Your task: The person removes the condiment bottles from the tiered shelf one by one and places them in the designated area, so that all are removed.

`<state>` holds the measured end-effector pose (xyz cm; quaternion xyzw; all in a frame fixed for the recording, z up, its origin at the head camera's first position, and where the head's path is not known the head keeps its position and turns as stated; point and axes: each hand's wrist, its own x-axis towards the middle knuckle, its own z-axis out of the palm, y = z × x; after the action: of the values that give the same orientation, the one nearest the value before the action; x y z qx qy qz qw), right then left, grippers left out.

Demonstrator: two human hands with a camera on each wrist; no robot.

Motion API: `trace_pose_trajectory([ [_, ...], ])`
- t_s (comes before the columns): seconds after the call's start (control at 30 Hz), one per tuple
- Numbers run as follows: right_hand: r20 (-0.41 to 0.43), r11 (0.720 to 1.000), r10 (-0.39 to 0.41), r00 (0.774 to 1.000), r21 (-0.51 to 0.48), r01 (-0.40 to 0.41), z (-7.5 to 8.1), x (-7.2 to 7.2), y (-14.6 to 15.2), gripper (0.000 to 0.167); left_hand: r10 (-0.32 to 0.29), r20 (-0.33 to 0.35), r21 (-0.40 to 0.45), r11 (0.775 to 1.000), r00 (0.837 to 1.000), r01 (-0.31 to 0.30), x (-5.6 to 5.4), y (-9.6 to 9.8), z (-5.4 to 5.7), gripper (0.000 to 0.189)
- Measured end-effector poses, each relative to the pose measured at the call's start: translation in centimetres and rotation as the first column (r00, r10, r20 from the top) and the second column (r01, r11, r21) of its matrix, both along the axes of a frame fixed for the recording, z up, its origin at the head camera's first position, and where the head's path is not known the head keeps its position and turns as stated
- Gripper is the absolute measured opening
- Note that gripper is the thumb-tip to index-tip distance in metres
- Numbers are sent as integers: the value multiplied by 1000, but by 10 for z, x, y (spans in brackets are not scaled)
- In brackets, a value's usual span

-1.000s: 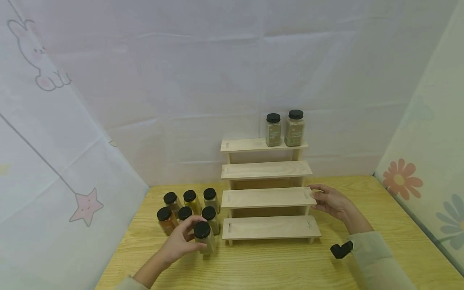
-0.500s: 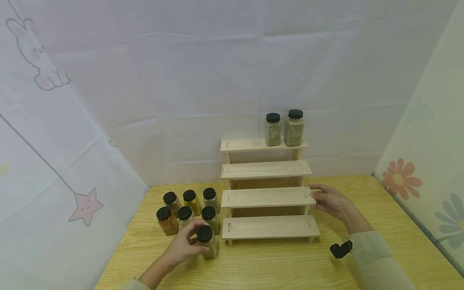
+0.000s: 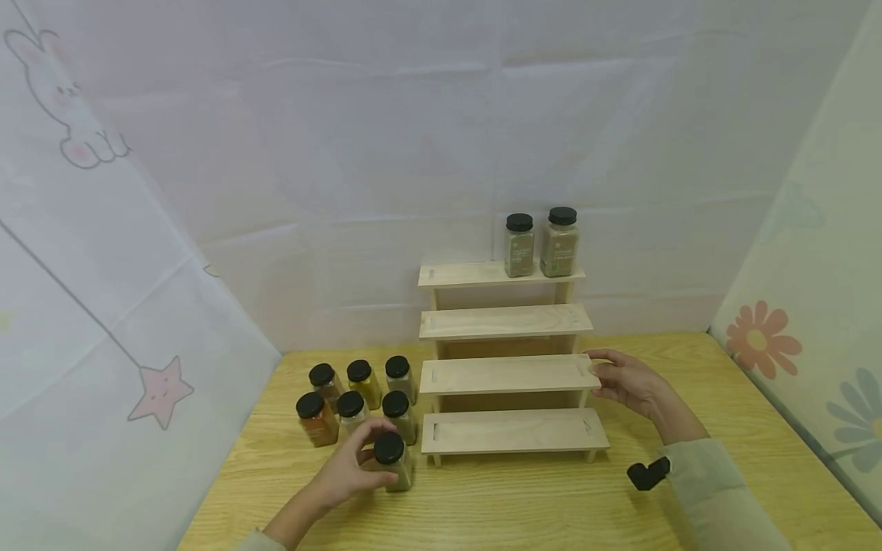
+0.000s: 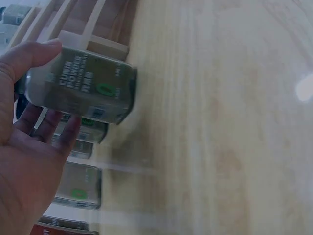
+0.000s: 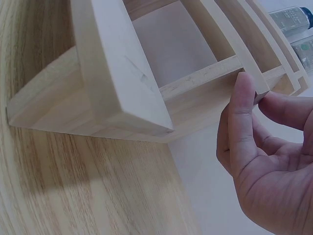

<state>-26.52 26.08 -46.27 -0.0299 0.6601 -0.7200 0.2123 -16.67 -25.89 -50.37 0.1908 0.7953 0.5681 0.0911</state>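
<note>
Your left hand [image 3: 347, 468] grips a cumin jar [image 3: 396, 461] near the front-left corner of the rack [image 3: 506, 323].
Your right hand [image 3: 630, 383] pinches the second-lowest shelf [image 3: 506, 375] at its right edge.

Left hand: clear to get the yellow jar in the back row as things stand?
Probably not: the left hand is holding the cumin jar, and the middle front-row jar stands between it and the yellow jar.
</note>
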Motion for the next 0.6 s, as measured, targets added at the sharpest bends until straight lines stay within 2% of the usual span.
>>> trace_pose_trajectory([
  [0.07, 0, 1000, -2, 1000, 3, 2, 0, 0, 0, 69, -7, -41, -53, 999, 999, 5, 0, 0, 9, 68],
  [0.13, 1, 1000, -4, 1000, 7, 4, 1, 0, 0, 69, -28, -118, -115, 993, 993, 15, -1, 1, 22, 67],
  [0.2, 2, 1000, -6, 1000, 10, 5, 1, 0, 0, 69, -63, -218, -174, 984, 974, 25, -3, 4, 38, 63],
  [0.27, 1, 1000, -5, 1000, 11, 5, 1, 0, 0, 69, -98, -304, -214, 976, 948, 32, -8, 9, 55, 61],
  [0.33, 1, 1000, -5, 1000, 9, 5, 2, 0, 0, 69, -130, -356, -235, 971, 926, 46, -15, 15, 71, 59],
  [0.4, 1, 1000, -7, 1000, 10, 7, 2, 0, 1, 69, -151, -374, -241, 969, 915, 61, -25, 22, 86, 58],
  [0.6, 0, 1000, -10, 1000, 11, 10, -2, -1, 2, 68, -176, -364, -247, 965, 914, 88, -63, 47, 120, 60],
])
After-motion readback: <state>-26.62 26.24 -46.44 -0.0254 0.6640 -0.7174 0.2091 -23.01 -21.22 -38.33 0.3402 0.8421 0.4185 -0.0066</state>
